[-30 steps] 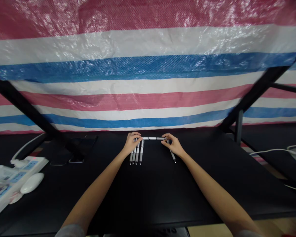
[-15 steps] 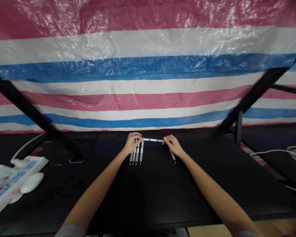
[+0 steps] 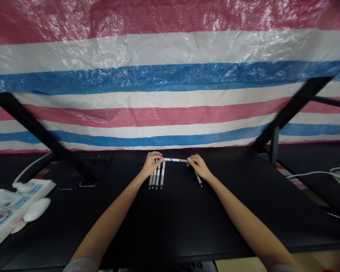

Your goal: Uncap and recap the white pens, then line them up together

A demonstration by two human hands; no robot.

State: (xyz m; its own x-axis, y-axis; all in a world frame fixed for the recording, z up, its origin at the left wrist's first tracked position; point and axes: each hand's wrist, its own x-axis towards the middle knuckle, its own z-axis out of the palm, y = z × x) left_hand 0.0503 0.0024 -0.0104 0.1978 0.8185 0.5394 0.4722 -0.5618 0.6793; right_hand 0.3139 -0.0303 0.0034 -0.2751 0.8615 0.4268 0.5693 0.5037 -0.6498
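A white and grey pen [image 3: 175, 160] lies crosswise between my hands. The fingers of my left hand [image 3: 152, 163] pinch its left end, and those of my right hand [image 3: 197, 165] pinch its right end. Below my left hand several similar pens [image 3: 158, 178] lie side by side on the black table, tips toward me, their upper ends partly covered by that hand. Another pen [image 3: 198, 179] sticks out beneath my right hand, slanting toward me; its upper part is hidden, so I cannot tell whether the hand touches it.
At the left edge stand a white power strip [image 3: 22, 202] with plugs and a white computer mouse [image 3: 36, 210]. Black slanted frame bars [image 3: 296, 105] flank the black tabletop [image 3: 170, 226]. Behind hangs a striped plastic sheet [image 3: 170, 115]. White cables [image 3: 308, 174] run at the right.
The right end of the crosswise pen has risen very slightly with my right hand. Otherwise my hands and the other pens look the same.
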